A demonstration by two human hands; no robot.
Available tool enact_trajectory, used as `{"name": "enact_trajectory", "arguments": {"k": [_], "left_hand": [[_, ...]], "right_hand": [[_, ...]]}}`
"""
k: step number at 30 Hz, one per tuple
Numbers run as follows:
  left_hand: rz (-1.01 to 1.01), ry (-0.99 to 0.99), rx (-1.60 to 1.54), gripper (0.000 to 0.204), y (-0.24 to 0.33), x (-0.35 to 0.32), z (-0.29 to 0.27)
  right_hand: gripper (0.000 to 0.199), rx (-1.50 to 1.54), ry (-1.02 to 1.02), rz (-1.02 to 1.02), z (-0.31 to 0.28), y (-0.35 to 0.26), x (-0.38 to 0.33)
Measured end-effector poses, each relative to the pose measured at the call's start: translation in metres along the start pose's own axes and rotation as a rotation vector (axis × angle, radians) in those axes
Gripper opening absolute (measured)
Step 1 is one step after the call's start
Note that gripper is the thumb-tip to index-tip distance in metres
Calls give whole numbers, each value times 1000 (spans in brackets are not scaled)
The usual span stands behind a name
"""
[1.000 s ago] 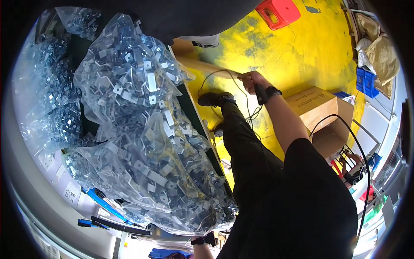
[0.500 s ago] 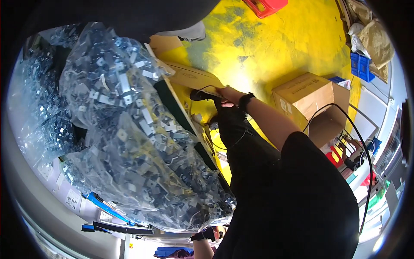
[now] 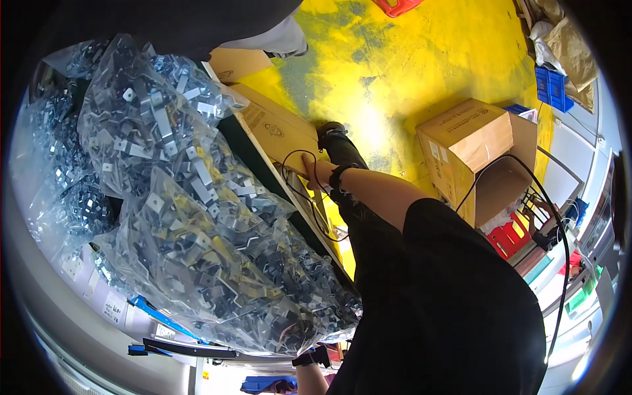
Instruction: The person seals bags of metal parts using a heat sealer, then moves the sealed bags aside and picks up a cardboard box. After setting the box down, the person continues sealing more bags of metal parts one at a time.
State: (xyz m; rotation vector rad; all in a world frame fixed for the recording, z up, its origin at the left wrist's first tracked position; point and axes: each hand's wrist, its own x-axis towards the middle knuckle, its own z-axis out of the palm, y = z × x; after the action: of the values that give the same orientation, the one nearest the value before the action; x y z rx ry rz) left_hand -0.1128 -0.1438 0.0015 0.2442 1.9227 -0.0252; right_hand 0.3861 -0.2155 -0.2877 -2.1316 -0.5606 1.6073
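A flat cardboard sheet [image 3: 280,128] is seen leaning along the edge of the workbench, and the right hand [image 3: 313,172] is laid against its lower end. The fingers are pressed to the cardboard, but whether they are curled round its edge cannot be made out, as the hand is small and partly covered by a thin black cable [image 3: 297,191] looping just beside it. A dark band is worn on the wrist behind the hand. The left hand is cut off: only a wrist with a dark strap [image 3: 309,359] is seen well below the sheet, at the lower rim, and its grip cannot be told.

Beside the sheet, on the bench, large clear bags of metal brackets [image 3: 191,217] are heaped. Across the yellow floor [image 3: 408,59] from the sheet, an open cardboard box [image 3: 471,148] is stood. Much of the lower view is blocked by the person's black clothing.
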Motion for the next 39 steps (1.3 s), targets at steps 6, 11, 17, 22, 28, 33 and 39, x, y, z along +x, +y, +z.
{"name": "enact_trajectory", "arguments": {"k": [6, 11, 17, 22, 28, 33, 39], "left_hand": [[6, -15, -64, 55, -11, 7, -5], [9, -29, -110, 55, -20, 9, -5], [16, -81, -161, 55, -22, 20, 4], [56, -174, -322, 55, -26, 30, -12], [270, -128, -23, 48, 2, 4, 52], [488, -165, 61, 40, -7, 7, 51], [533, -258, -366, 31, 21, -30, 92]], "right_hand": [[61, 222, 197, 96, 9, -9, -10], [57, 220, 241, 176, -10, -37, -26], [75, 97, 135, 176, 4, -24, -7], [78, 30, -137, -7, -31, 2, -28], [72, -459, -173, 80, -97, 22, -72], [49, -588, 69, 79, -177, -7, -131], [29, -480, 271, -401, -247, -182, -248]]}}
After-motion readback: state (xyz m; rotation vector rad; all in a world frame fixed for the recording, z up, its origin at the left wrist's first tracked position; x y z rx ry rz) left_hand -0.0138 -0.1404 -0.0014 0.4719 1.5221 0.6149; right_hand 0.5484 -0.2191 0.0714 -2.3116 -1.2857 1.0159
